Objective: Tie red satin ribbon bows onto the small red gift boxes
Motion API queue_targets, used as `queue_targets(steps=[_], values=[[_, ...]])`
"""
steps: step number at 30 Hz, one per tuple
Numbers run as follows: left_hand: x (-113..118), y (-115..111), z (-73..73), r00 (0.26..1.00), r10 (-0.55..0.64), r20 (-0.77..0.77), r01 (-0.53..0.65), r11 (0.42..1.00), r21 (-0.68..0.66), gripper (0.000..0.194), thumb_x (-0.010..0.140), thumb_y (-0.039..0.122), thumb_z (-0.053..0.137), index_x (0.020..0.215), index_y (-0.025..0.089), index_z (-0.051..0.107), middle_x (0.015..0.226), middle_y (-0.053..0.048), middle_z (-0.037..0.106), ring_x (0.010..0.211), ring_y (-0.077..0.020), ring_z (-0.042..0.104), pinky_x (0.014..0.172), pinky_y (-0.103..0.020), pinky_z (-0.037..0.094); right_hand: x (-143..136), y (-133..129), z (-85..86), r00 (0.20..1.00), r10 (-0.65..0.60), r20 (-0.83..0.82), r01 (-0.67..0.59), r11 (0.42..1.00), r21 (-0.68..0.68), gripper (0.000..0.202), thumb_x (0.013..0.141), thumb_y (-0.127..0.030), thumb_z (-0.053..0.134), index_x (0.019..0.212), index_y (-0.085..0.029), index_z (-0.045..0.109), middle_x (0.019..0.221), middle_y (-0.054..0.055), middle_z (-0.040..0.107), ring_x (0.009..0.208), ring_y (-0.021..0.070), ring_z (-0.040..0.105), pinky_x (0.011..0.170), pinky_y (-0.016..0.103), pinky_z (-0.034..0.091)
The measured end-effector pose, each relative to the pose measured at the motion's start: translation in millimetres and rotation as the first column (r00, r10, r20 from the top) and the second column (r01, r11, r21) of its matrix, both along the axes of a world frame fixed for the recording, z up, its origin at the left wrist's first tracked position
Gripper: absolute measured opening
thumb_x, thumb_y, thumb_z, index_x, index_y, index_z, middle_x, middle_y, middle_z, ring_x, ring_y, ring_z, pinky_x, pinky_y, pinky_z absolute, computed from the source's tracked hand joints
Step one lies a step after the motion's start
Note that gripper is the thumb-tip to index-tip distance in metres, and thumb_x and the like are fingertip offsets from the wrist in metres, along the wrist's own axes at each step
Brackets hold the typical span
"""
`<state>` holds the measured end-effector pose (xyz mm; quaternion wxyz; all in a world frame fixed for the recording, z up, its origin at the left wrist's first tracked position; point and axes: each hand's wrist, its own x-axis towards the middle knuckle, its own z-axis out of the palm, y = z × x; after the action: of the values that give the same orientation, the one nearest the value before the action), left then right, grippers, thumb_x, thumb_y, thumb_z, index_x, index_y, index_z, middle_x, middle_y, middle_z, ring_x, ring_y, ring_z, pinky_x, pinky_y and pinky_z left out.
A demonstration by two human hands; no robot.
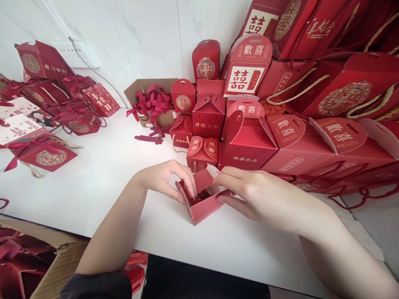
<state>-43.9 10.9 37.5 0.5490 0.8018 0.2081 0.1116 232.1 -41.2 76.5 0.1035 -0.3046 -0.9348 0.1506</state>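
Box point(207, 209) walls look thin, so press lightly: your right hand point(254, 191) pinches its right side; your left hand point(163, 178) dips inside, its grip impossible to tell

A white socket panel point(75, 55) is mounted on the marbled wall point(146, 33). A thin cable point(96, 72) angles down from it. A cardboard carton point(62, 265) sits at lower left.

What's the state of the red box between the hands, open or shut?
Open: flaps stand apart, and the left hand's fingers reach inside the box.
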Motion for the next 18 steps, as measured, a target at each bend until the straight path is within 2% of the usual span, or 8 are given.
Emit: queue_targets(steps=[3,7,10,12,14,16,18], values=[[-1.3,-0.1,-1.5,0.998,0.037,-0.046,-0.039,0.998,-0.043,0.03,0.07,0.018,0.082,0.098,0.022,0.076,0.09,-0.008,0.075,0.08,-0.0186,0.067,0.072,-0.027,0.054,-5.9,-0.9,-0.2,0.993,-0.011,0.117,0.012,1.0,-0.006,0.012,0.097,-0.013,0.05,0.096,-0.019,0.061,0.084,0.002,0.067,0.067,0.0161,0.063,0.056,0.026,0.042],[-4.7,0.9,-3.5,0.996,0.022,-0.081,-0.025,0.999,-0.039,0.018,0.069,0.018,0.083,0.086,0.022,0.079,0.081,-0.007,0.074,0.076,-0.0179,0.067,0.069,-0.026,0.053,-8.1,-1.4,-2.1,0.971,-0.048,0.233,0.048,0.999,0.007,0.014,0.098,-0.012,0.048,0.089,-0.018,0.058,0.087,0.003,0.069,0.06,0.0154,0.062,0.053,0.027,0.041],[-6.1,2.8,-4.2,0.997,0.008,-0.075,-0.01,0.999,-0.033,0.014,0.069,0.018,0.083,0.082,0.023,0.079,0.078,-0.007,0.073,0.075,-0.0177,0.065,0.069,-0.028,0.052,-12.3,-2.0,-10.5,0.981,-0.102,0.167,0.078,0.987,0.144,0.008,0.097,-0.017,0.051,0.102,-0.016,0.058,0.109,0.009,0.068,0.071,0.0189,0.067,0.052,0.028,0.045],[-6.5,4.0,-4.4,0.997,0.003,-0.071,-0.006,0.999,-0.032,0.011,0.07,0.021,0.082,0.081,0.022,0.078,0.077,-0.007,0.072,0.072,-0.017,0.063,0.068,-0.028,0.052,-18.4,-3.0,-19.9,0.982,-0.165,0.089,0.135,0.953,0.271,0.022,0.093,-0.017,0.058,0.115,-0.014,0.055,0.127,0.013,0.06,0.079,0.0211,0.069,0.05,0.029,0.047],[-6.2,4.4,-4.5,0.997,0.009,-0.078,-0.01,1.0,-0.017,0.01,0.072,0.025,0.082,0.078,0.021,0.076,0.076,-0.007,0.07,0.069,-0.0159,0.061,0.066,-0.028,0.051,-25.4,-4.5,-30.1,0.966,-0.257,0.029,0.23,0.906,0.355,0.038,0.087,-0.017,0.065,0.121,-0.012,0.052,0.134,0.017,0.054,0.08,0.0225,0.068,0.047,0.029,0.048],[-4.9,3.5,-4.4,0.994,0.076,-0.073,-0.071,0.995,0.063,0.018,0.069,0.028,0.083,0.077,0.019,0.07,0.078,-0.005,0.066,0.071,-0.0152,0.058,0.068,-0.028,0.049,-30.8,-6.0,-38.3,0.955,-0.297,0.006,0.273,0.885,0.378,0.044,0.083,-0.016,0.068,0.123,-0.009,0.051,0.125,0.017,0.059,0.08,0.0236,0.068,0.046,0.03,0.049],[-2.6,1.5,-4.1,0.98,0.192,-0.051,-0.181,0.968,0.175,0.032,0.064,0.029,0.086,0.084,0.019,0.064,0.087,-0.003,0.062,0.079,-0.0154,0.055,0.074,-0.028,0.047,-33.4,-6.9,-42.7,0.966,-0.257,0.013,0.233,0.896,0.378,0.041,0.084,-0.01,0.066,0.122,-0.009,0.052,0.105,0.013,0.065,0.08,0.0242,0.067,0.051,0.031,0.052]])
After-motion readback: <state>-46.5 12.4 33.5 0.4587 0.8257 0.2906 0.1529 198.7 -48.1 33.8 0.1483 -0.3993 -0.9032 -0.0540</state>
